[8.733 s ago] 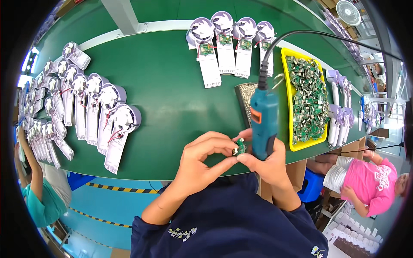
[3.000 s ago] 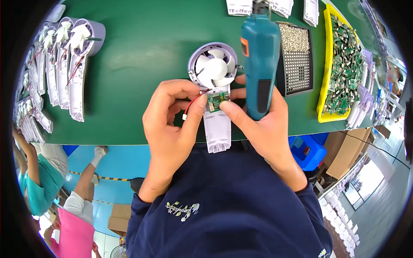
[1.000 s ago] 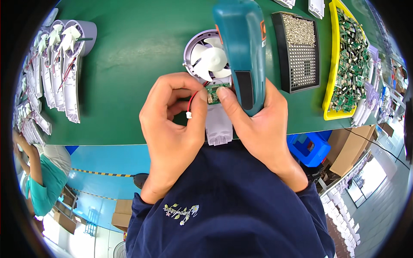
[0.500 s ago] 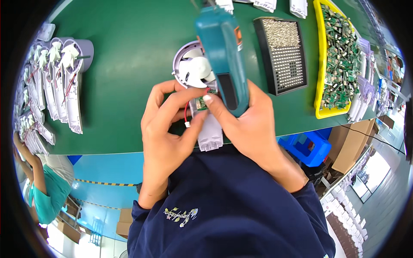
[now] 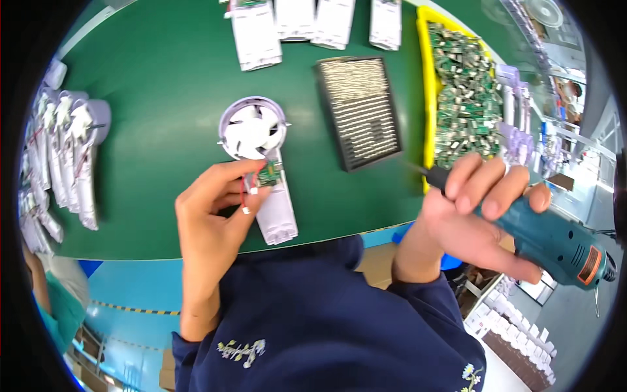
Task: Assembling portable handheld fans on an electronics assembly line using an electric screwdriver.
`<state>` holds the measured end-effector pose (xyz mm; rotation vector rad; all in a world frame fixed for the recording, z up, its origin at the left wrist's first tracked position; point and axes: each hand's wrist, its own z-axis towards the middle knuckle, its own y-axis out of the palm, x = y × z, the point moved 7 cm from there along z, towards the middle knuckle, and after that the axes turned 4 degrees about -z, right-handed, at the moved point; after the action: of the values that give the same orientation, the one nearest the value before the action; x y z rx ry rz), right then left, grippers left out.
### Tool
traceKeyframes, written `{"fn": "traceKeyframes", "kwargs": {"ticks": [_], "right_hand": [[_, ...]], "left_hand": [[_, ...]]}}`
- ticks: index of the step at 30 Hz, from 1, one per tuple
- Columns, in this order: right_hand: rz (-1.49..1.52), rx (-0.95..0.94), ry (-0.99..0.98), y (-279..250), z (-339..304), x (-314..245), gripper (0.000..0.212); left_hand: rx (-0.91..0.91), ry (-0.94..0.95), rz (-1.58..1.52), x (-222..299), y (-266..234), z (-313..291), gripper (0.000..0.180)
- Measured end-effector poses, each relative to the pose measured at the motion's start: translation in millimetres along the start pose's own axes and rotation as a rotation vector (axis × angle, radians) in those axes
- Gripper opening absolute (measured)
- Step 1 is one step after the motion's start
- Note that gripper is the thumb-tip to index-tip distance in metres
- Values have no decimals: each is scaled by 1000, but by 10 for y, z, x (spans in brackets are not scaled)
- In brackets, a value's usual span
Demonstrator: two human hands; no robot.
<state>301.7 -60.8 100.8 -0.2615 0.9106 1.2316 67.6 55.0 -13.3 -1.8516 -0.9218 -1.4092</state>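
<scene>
A pale lilac handheld fan housing (image 5: 279, 219) lies on the green table, its round end far and its handle toward me. White fan blades (image 5: 253, 134) sit in the round end. My left hand (image 5: 212, 219) pinches at a small green circuit board (image 5: 268, 174) at the top of the handle. Red wires (image 5: 243, 186) with white plugs hang beside those fingers. Off to the right, my right hand (image 5: 467, 215) grips a teal electric screwdriver (image 5: 552, 245), its dark nose pointing left toward the screw tray (image 5: 373, 159).
The black tray holds rows of screws. Right of it stands a yellow bin (image 5: 428, 104) heaped with circuit boards. White housing parts (image 5: 256, 39) lie along the far side. Several fan housings with wires (image 5: 85, 176) are stacked at left. Another person's teal sleeve (image 5: 62, 304) shows lower left.
My right hand has left the fan housing and swung right, turning the screwdriver from upright to sideways. The left hand stays at the board. The whole view has shifted.
</scene>
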Motion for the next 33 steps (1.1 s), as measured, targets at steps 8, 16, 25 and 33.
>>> {"fn": "traceKeyframes", "kwargs": {"ticks": [8, 16, 25, 33], "right_hand": [[-51, -90, -76, -29, 109, 318, 100], [33, -134, -32, -135, 113, 484, 101], [46, -101, 7, -173, 99, 580, 108], [-6, -184, -29, -79, 113, 568, 104]], "left_hand": [[-42, -31, -9, 54, 310, 133, 31], [-19, -58, -41, 24, 312, 124, 30], [-20, -53, -45, 33, 301, 123, 30], [-14, -41, -54, 68, 300, 118, 29]]}}
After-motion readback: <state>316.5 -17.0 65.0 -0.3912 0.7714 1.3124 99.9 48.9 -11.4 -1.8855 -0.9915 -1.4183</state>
